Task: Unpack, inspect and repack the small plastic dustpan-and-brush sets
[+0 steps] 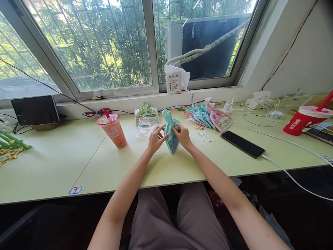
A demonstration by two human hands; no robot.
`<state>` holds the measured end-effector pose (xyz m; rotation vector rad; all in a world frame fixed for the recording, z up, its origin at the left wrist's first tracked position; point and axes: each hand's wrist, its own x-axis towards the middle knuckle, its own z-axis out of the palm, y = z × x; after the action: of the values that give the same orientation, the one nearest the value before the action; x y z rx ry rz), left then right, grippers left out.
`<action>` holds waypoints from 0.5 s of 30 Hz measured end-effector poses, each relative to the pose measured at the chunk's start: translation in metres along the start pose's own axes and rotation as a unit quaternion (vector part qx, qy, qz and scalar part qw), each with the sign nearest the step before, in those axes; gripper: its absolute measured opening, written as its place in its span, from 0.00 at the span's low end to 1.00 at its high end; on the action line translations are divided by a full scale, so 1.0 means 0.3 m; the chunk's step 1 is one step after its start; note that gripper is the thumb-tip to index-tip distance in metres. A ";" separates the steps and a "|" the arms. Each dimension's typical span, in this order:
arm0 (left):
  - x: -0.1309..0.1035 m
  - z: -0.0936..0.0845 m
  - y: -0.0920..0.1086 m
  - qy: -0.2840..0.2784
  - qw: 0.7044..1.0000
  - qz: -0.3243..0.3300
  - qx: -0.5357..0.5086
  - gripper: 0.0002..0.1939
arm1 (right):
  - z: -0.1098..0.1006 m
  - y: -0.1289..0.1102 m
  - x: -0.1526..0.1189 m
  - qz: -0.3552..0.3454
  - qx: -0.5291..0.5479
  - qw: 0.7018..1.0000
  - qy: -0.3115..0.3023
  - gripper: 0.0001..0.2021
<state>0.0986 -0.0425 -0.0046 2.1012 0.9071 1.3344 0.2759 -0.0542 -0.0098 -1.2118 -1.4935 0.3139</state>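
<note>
A person's left hand (156, 139) and right hand (183, 136), fingers half curled, pinched a turquoise brush (170, 134) between them, its bristles pointing down at the counter (99, 170). A lidded drink cup (113, 133) stood left of the left hand, a green dustpan set (146, 111) beyond it. Turquoise and pink packs (206, 116) lay beyond the right hand, a phone (243, 144) to its right.

Seated, thighs (149, 222) slightly parted. Reaching forward with bare left forearm (130, 180) and right forearm (218, 175), both slanting inward. Left hand (156, 139) and right hand (184, 136) near each other, apart, fingers bent in a grip, thumbs pointing inward.
</note>
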 end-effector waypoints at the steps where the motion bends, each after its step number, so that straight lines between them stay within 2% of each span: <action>1: 0.003 -0.003 0.000 -0.009 1.000 -0.004 0.003 0.27 | 0.001 0.000 -0.001 -0.001 0.010 1.000 -0.010 0.16; 4: 0.002 0.001 -0.002 -0.025 0.999 -0.022 -0.024 0.25 | 0.005 -0.006 -0.007 0.008 0.035 0.999 -0.030 0.17; 8: -0.007 0.025 -0.001 -0.039 0.993 -0.064 -0.093 0.29 | 0.003 -0.013 -0.014 0.014 0.061 0.998 -0.032 0.17; 11: -0.011 0.037 0.008 -0.031 0.991 -0.056 -0.115 0.24 | -0.011 -0.017 -0.011 0.003 -0.028 0.999 0.039 0.16; 13: -0.012 0.038 0.015 -0.029 0.994 -0.037 -0.096 0.21 | -0.030 -0.017 -0.002 -0.018 -0.110 0.988 0.107 0.16; 15: -0.014 0.035 0.021 -0.033 0.996 -0.022 -0.076 0.19 | -0.052 -0.015 0.012 -0.037 -0.153 0.977 0.145 0.19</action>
<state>0.1087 -0.0503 -0.0069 1.9853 0.7932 1.2643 0.2875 -0.0595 0.0008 -1.3729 -1.3572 -0.1461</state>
